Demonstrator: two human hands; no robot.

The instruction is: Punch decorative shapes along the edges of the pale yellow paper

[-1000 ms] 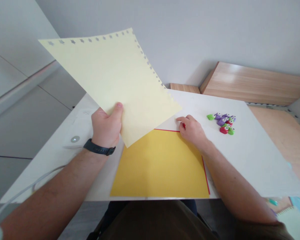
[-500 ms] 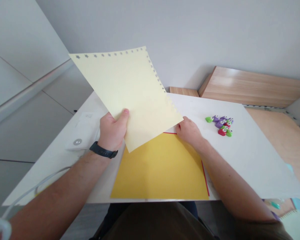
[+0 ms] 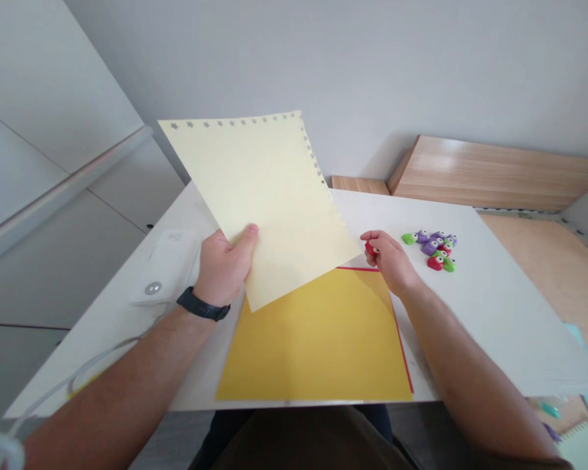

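My left hand (image 3: 224, 266) grips the lower corner of a pale yellow sheet of paper (image 3: 264, 196), held up above the white table (image 3: 490, 307). Small shapes are punched along the sheet's top and right edges. My right hand (image 3: 391, 260) is closed on a small red punch (image 3: 370, 248), just right of the sheet's lower right corner and slightly above the table. Under both hands a darker yellow sheet (image 3: 318, 336) lies flat, on a red sheet (image 3: 402, 346) that shows only along its edges.
A heap of several small purple, green and red punches (image 3: 434, 249) lies right of my right hand. A white device with a cable (image 3: 164, 271) sits at the table's left. Wooden boards (image 3: 494, 173) lean at the back right.
The pale sheet has come down and to the right, closer to me. My right hand has lifted off the corner of the flat sheets and shifted right, with the red punch now showing in its fingers.
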